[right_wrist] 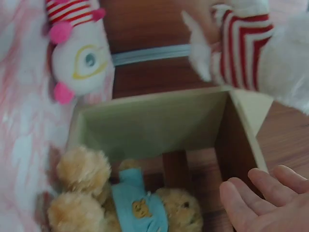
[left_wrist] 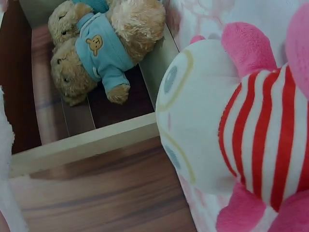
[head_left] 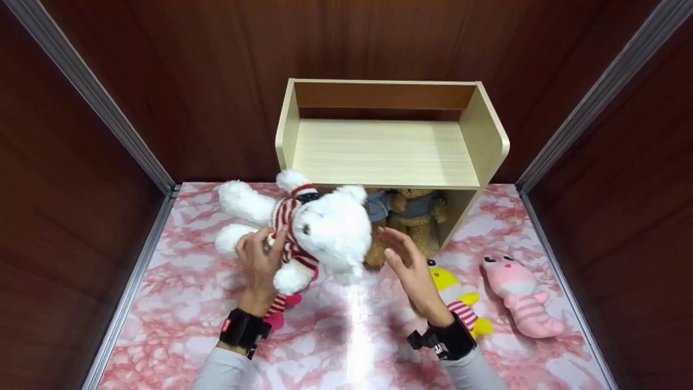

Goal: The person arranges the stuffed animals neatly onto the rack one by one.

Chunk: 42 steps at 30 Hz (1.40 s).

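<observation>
A white teddy bear point(head_left: 338, 230) in a red-and-white striped sweater hangs sideways in front of the small shelf point(head_left: 387, 154), its head to the right. My left hand point(head_left: 261, 268) grips it at the sweater. To the right of the bear's head is my right hand point(head_left: 412, 276), fingers spread and holding nothing; its fingers point(right_wrist: 270, 188) also show in the right wrist view. Brown teddy bears point(head_left: 414, 222) in blue tops sit in the shelf's lower compartment. In the left wrist view, the white bear point(left_wrist: 5, 145) shows only as fur at the left edge.
Under my left forearm lies a pink-and-white plush toy point(left_wrist: 260, 130) with red stripes. A yellow plush toy point(head_left: 446, 281) is beside my right wrist, and a pink one point(head_left: 522, 303) lies farther right. Dark wood panels with metal edge rails point(head_left: 103, 105) enclose the marbled surface.
</observation>
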Available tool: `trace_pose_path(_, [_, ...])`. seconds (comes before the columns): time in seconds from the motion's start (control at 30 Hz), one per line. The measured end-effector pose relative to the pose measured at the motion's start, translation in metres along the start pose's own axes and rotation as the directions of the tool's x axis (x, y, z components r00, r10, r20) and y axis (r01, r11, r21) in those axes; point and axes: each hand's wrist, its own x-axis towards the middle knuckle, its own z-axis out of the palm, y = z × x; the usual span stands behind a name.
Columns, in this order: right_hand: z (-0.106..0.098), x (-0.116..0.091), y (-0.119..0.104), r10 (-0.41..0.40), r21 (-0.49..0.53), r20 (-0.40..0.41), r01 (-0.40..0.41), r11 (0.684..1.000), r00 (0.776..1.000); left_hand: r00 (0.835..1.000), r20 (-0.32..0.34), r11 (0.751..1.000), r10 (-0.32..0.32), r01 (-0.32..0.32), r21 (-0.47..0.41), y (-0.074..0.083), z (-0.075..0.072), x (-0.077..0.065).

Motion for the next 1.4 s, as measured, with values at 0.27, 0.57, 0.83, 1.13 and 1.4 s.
trace_pose_path(0.27, [0.005,-0.003,-0.019,0.058,0.163,0.042,-0.065,0.985,0.997,0.995,0.019,0.995,0.096,-0.097,0.024,0.015,0.005,0.004])
trace_pose_path(0.57, [0.011,-0.009,-0.023,0.082,0.247,0.082,-0.100,0.964,0.993,0.984,0.077,0.986,0.159,-0.162,0.034,0.027,0.011,0.002])
trace_pose_path(0.83, [0.015,-0.007,-0.018,0.097,0.241,0.013,-0.097,0.965,0.995,0.978,0.108,0.981,0.180,-0.187,0.053,0.032,0.015,-0.005])
trace_pose_path(1.13, [0.013,-0.004,-0.016,0.150,0.119,-0.077,-0.140,0.983,0.986,0.952,0.283,0.989,0.112,-0.135,0.064,0.033,0.014,-0.010])
trace_pose_path(1.4, [0.004,-0.003,-0.014,0.169,0.200,-0.162,-0.136,0.970,0.972,0.827,0.535,0.984,0.174,-0.131,-0.118,0.027,0.010,-0.012])
